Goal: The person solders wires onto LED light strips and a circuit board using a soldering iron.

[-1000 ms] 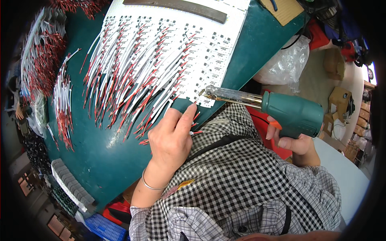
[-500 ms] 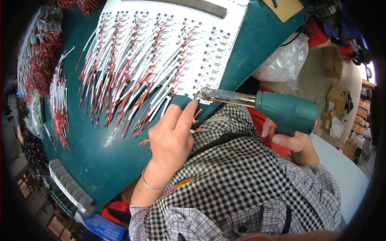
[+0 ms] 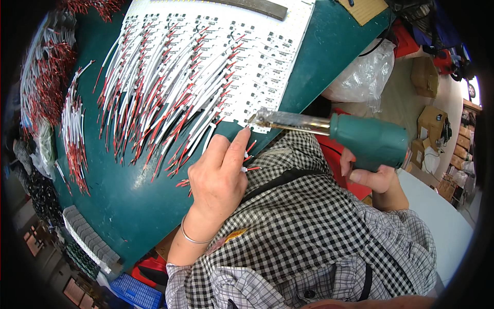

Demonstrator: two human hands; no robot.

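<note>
My right hand [image 3: 371,177] grips the handle of a green soldering gun [image 3: 369,142]. The gun's metal barrel points left, and its tip meets the lower corner of a white circuit board sheet [image 3: 278,64]. Close by, my left hand [image 3: 218,167] has its index finger stretched to the board's edge beside the tip. Its other fingers are curled round a few red-and-white wires [image 3: 252,169], whose ends poke out on the right. Rows of white wires [image 3: 170,98] with red ends hang from the board's pads. The right-hand column of pads bears no wires.
A dark metal bar [image 3: 252,7] lies across the sheet's top. Left of it on the green table [image 3: 139,206] are a loose wire bunch [image 3: 76,134] and larger wire bundles [image 3: 49,77]. A grey ribbed block [image 3: 90,239] stands at the near-left edge. Clear plastic bags [image 3: 363,77] lie beyond the right edge.
The board and its wires have shifted slightly left. My left hand has moved a little left with them, while the soldering gun stays at the same corner.
</note>
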